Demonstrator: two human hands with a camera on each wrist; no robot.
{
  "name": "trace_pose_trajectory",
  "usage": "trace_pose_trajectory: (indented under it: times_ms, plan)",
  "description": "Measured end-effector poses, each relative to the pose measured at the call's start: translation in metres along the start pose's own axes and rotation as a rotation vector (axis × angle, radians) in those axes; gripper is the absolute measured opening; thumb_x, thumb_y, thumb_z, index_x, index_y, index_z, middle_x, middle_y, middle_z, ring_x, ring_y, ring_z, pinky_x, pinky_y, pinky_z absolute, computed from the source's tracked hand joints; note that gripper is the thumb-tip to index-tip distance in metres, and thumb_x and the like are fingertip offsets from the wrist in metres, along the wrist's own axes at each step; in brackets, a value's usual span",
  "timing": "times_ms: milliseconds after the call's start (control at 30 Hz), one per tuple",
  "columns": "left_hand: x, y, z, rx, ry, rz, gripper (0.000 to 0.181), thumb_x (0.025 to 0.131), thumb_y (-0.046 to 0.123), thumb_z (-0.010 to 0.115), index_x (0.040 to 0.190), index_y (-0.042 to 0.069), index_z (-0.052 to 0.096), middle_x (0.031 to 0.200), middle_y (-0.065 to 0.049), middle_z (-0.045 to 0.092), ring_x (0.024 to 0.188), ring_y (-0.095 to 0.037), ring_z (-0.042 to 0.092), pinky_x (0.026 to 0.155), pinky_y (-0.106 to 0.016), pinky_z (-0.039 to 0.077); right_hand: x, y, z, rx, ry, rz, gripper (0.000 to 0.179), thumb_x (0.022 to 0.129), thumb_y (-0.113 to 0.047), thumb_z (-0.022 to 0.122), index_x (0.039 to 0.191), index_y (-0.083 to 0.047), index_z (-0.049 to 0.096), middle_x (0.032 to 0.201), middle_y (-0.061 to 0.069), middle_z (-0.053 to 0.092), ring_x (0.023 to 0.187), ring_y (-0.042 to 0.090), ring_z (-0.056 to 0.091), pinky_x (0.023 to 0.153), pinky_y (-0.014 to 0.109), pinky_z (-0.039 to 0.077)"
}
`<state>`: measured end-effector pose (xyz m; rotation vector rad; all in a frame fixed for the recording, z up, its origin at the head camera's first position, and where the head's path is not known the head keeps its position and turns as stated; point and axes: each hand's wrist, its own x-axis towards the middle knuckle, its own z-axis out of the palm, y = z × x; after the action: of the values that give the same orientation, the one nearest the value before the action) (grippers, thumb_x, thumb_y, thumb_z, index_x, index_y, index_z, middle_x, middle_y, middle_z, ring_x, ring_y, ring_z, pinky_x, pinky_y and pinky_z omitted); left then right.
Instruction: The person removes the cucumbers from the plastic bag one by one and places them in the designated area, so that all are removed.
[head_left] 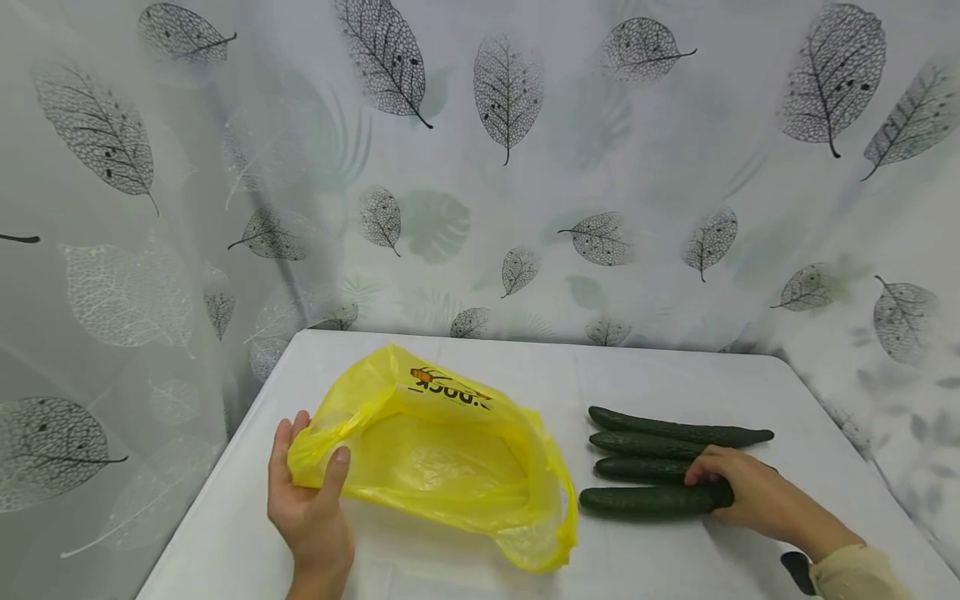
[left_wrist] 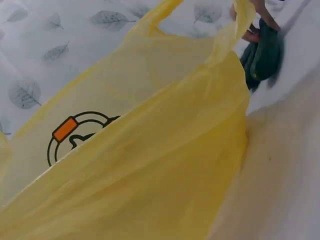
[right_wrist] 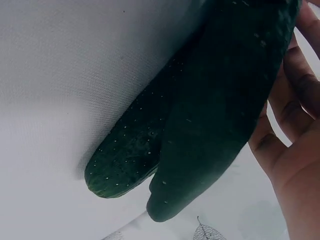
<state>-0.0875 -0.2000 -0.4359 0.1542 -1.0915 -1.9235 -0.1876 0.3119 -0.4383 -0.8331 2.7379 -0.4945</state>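
A yellow plastic bag (head_left: pixel 442 454) with dark printed letters lies with its mouth wide and facing me. At its left end my left hand (head_left: pixel 315 517) holds the rim, thumb on the near side and fingers behind. The same bag (left_wrist: pixel 165 165) fills much of the left wrist view, where that hand is out of sight. To the bag's right, several dark green cucumbers lie side by side. My right hand (head_left: pixel 757 492) grips the right end of the nearest cucumber (head_left: pixel 645 502). Close up in the right wrist view, that cucumber (right_wrist: pixel 220 110) overlaps another cucumber (right_wrist: pixel 127 150).
The white table (head_left: pixel 457 554) carries the bag and cucumbers. Behind it hangs a pale curtain (head_left: pixel 525 192) printed with leaves, which also runs along the left and right sides. A small dark object (head_left: pixel 797 572) shows beside the right sleeve.
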Motion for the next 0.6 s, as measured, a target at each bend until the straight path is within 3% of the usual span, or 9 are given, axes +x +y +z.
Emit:
trace_pose_trajectory:
  times_ms: [167,333,433,500,600]
  plan:
    - [0.007,0.011,-0.007,-0.135,-0.114,0.216,0.069,0.076,-0.03,0.06,0.141,-0.017,0.044,0.142,-0.03,0.051,0.136,-0.035,0.045,0.113,-0.033,0.035,-0.001,0.001,0.002,-0.001,0.012,-0.001,0.045,0.066,-0.023,0.095,0.101,-0.026,0.067,0.1,-0.015,0.055,0.087,0.007,0.052,0.07,0.033,0.051]
    - [0.019,0.028,-0.009,-0.051,-0.249,0.311,0.053,0.083,-0.018,0.055,0.135,-0.023,0.046,0.141,-0.031,0.052,0.14,-0.036,0.042,0.119,-0.036,0.026,-0.002,0.0,0.003,0.009,0.028,-0.003,0.045,0.066,-0.04,0.094,0.1,-0.028,0.067,0.098,-0.015,0.054,0.087,0.005,0.052,0.07,0.033,0.05]
    - [0.027,0.044,-0.005,0.134,-0.313,0.351,0.047,0.088,-0.014,0.049,0.134,-0.02,0.05,0.14,-0.029,0.054,0.139,-0.034,0.043,0.118,-0.035,0.027,-0.001,-0.001,0.004,0.013,0.032,0.001,0.048,0.065,-0.051,0.091,0.101,-0.029,0.067,0.099,-0.015,0.055,0.087,0.006,0.052,0.07,0.033,0.05]
    - [0.034,0.057,0.0,0.324,-0.37,0.357,0.046,0.092,-0.011,0.048,0.137,-0.014,0.053,0.141,-0.025,0.055,0.139,-0.03,0.044,0.117,-0.032,0.028,-0.001,-0.002,0.005,0.004,0.036,0.007,0.05,0.065,-0.053,0.091,0.1,-0.028,0.067,0.099,-0.015,0.055,0.087,0.006,0.052,0.07,0.033,0.05]
    - [0.046,0.077,0.012,0.62,-0.462,0.316,0.045,0.097,-0.004,0.053,0.141,0.002,0.057,0.143,-0.013,0.057,0.14,-0.021,0.043,0.115,-0.026,0.029,0.0,-0.004,0.005,-0.015,0.044,0.018,0.047,0.067,-0.053,0.09,0.1,-0.028,0.067,0.097,-0.016,0.054,0.086,0.005,0.051,0.069,0.032,0.049]
